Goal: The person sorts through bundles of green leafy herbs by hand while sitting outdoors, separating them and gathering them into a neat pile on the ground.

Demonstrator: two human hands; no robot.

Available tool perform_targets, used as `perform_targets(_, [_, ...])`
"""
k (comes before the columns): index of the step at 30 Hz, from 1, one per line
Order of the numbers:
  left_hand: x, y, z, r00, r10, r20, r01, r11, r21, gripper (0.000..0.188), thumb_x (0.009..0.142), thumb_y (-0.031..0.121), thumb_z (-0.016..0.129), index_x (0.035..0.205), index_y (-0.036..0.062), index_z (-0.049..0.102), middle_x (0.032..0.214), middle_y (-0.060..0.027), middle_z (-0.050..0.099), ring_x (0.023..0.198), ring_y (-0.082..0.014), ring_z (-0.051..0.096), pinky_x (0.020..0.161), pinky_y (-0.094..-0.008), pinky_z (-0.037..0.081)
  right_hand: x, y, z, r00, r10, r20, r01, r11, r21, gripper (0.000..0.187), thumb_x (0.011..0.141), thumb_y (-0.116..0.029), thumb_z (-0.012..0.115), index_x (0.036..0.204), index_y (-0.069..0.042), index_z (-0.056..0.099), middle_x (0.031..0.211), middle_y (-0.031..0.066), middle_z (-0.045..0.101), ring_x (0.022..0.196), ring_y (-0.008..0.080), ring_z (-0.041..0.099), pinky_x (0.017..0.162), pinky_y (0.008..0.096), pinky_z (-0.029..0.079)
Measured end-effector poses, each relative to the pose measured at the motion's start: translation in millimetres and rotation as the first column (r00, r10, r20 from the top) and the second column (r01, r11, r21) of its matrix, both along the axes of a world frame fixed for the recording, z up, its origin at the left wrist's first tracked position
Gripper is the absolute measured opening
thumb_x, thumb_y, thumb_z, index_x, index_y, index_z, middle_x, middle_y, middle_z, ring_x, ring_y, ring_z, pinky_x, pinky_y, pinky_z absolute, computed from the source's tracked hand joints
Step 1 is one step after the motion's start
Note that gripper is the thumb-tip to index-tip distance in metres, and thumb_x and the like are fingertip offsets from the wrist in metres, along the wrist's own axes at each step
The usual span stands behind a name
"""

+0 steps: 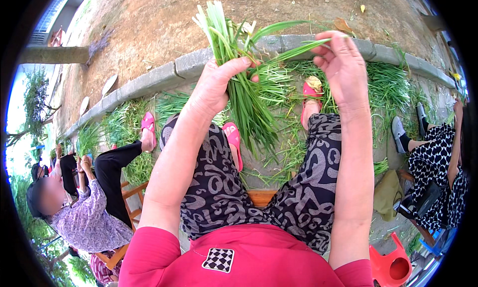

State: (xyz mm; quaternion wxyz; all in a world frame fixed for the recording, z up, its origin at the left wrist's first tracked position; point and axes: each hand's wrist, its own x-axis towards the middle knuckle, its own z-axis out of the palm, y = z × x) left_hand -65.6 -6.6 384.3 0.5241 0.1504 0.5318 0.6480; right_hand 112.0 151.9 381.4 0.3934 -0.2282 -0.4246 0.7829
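My left hand (222,80) is closed round a bunch of garlic chives (251,110), with thumb and fingers wrapped about its middle. The pale stem ends point up and away from me, and the dark green leaves hang down between my knees. A few long leaves (294,52) stretch from the bunch toward the right. My right hand (342,63) pinches their tips between thumb and forefinger, its other fingers loosely curled. Below both hands, loose chives (279,85) lie strewn along the ground in front of my pink slippers.
A stone kerb (191,63) runs across ahead, with bare soil (164,23) beyond. Piles of greens (391,83) lie along it. One seated person (87,207) is at left, another (438,172) at right. A red plastic stool (391,264) stands at lower right.
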Motion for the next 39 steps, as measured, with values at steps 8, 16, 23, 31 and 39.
perform_targets(8, [-17, -12, -9, 0.987, -0.096, -0.129, 0.09, 0.994, -0.055, 0.017, 0.079, 0.016, 0.065, 0.087, 0.003, 0.058, 0.074, -0.0081, 0.061, 0.07, -0.0178, 0.06, 0.066, -0.0317, 0.049, 38, 28, 0, 0.636, -0.771, -0.04, 0.75, 0.605, 0.267, 0.013, 0.093, -0.016, 0.053, 0.097, -0.005, 0.055, 0.081, 0.0039, 0.059, 0.068, 0.0137, 0.056, 0.063, 0.0282, 0.051])
perform_targets(16, [0, -6, -6, 0.919, -0.345, -0.189, 0.324, 0.937, -0.133, 0.022, 0.075, 0.014, 0.067, 0.093, 0.0045, 0.057, 0.072, -0.0049, 0.061, 0.066, -0.0139, 0.057, 0.064, -0.027, 0.046, 0, -14, 3, 0.873, -0.345, 0.345, -0.052, 0.638, 0.768, 0.015, 0.084, -0.016, 0.066, 0.095, -0.006, 0.066, 0.078, -0.002, 0.061, 0.063, 0.0052, 0.05, 0.058, 0.0192, 0.042])
perform_targets(23, [0, -6, -2, 0.884, -0.39, -0.257, 0.354, 0.919, -0.175, 0.024, 0.074, 0.013, 0.067, 0.095, 0.003, 0.06, 0.079, -0.0038, 0.061, 0.069, -0.0107, 0.057, 0.068, -0.0245, 0.045, 2, -13, 0, 0.849, 0.176, 0.499, -0.453, 0.729, 0.513, 0.024, 0.084, -0.015, 0.065, 0.103, -0.002, 0.062, 0.085, 0.0003, 0.063, 0.077, 0.0062, 0.055, 0.072, 0.0223, 0.046])
perform_targets(31, [-4, -14, -4, 0.863, -0.424, -0.275, 0.4, 0.906, -0.14, 0.026, 0.074, 0.015, 0.068, 0.095, 0.0024, 0.061, 0.082, -0.0067, 0.064, 0.068, -0.0112, 0.059, 0.067, -0.0242, 0.047, 17, -12, -3, 0.696, 0.367, 0.617, -0.647, 0.693, 0.319, 0.022, 0.082, -0.012, 0.064, 0.101, 0.0, 0.061, 0.079, -0.0015, 0.058, 0.072, 0.0044, 0.051, 0.065, 0.0204, 0.043])
perform_targets(39, [-12, -17, -4, 0.878, -0.382, -0.289, 0.373, 0.924, -0.086, 0.026, 0.076, 0.013, 0.067, 0.099, 0.0032, 0.059, 0.094, -0.0116, 0.065, 0.073, -0.013, 0.058, 0.072, -0.0267, 0.046, 23, -3, -6, 0.694, 0.233, 0.681, -0.599, 0.712, 0.367, 0.016, 0.082, -0.012, 0.062, 0.092, 0.0, 0.063, 0.075, -0.0034, 0.057, 0.068, 0.003, 0.049, 0.061, 0.0204, 0.04])
